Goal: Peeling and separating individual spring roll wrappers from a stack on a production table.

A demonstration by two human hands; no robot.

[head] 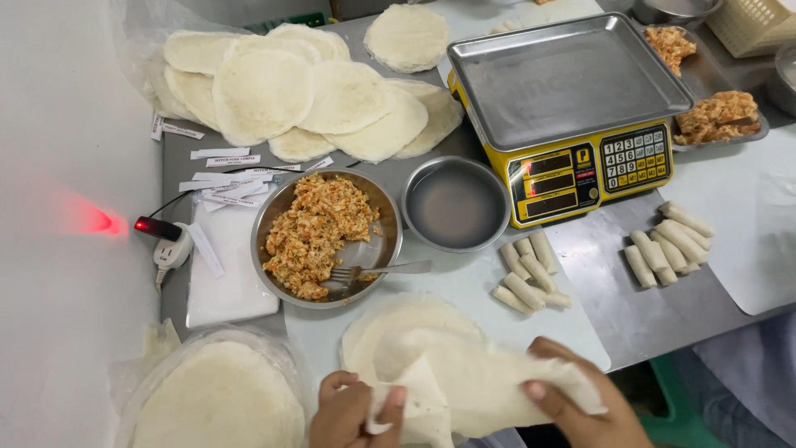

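Two hands are busy at the bottom of the view. The left hand [352, 411] pinches one corner of a thin white wrapper [473, 386], with its fingers closed on the folded edge. The right hand [580, 402] grips the other side, thumb on top. The wrapper hangs lifted and a bit crumpled, just above the round stack of wrappers [369, 332] on the white board [464, 282].

Just beyond sits a metal bowl of orange filling [319, 228] with a fork [385, 270] resting in it. A small empty metal dish [456, 203] and a yellow scale [572, 108] stand near. Finished rolls [531, 270] lie to the right.

The wrapper looks very thin. I think it could rip if both hands pull apart too hard, or stick to itself where it folds over.
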